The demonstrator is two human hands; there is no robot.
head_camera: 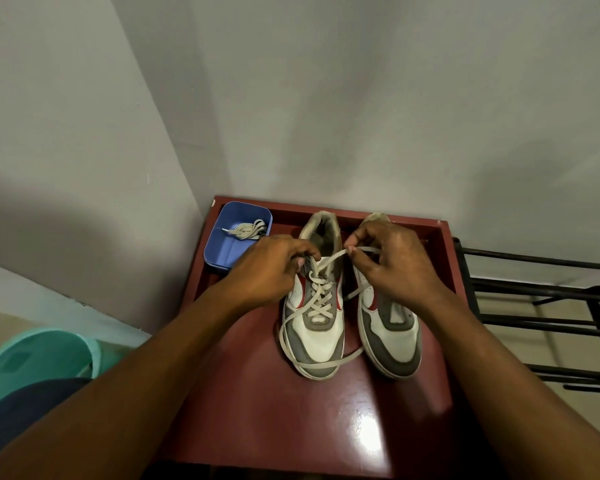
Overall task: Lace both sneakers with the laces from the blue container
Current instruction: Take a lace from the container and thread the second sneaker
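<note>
Blue container (222, 252), left of centre on the counter (291, 410), holds a coiled lace (248, 230). We pinch the threaded lace (321, 299) with left hand (267, 268) and right hand (395, 261) above the centre sneaker (317, 341), just beside the other sneaker (394, 337).

A dark red, glossy tabletop (257, 393) stands before me, pushed into a corner of the room, with a raised lip along its far edge and sides. A blue container (222, 252) sits in its far left corner. Two grey, white and red sneakers stand side by side near the middle, toes towards me. The left sneaker (317, 337) is criss-crossed with a pale lace (352, 355). Just beside it is the right sneaker (394, 341), its grey tongue showing. A slack loop of the lace trails onto the tabletop round the left sneaker's toe and into the gap between the pair. Light glares off the near surface.
</note>
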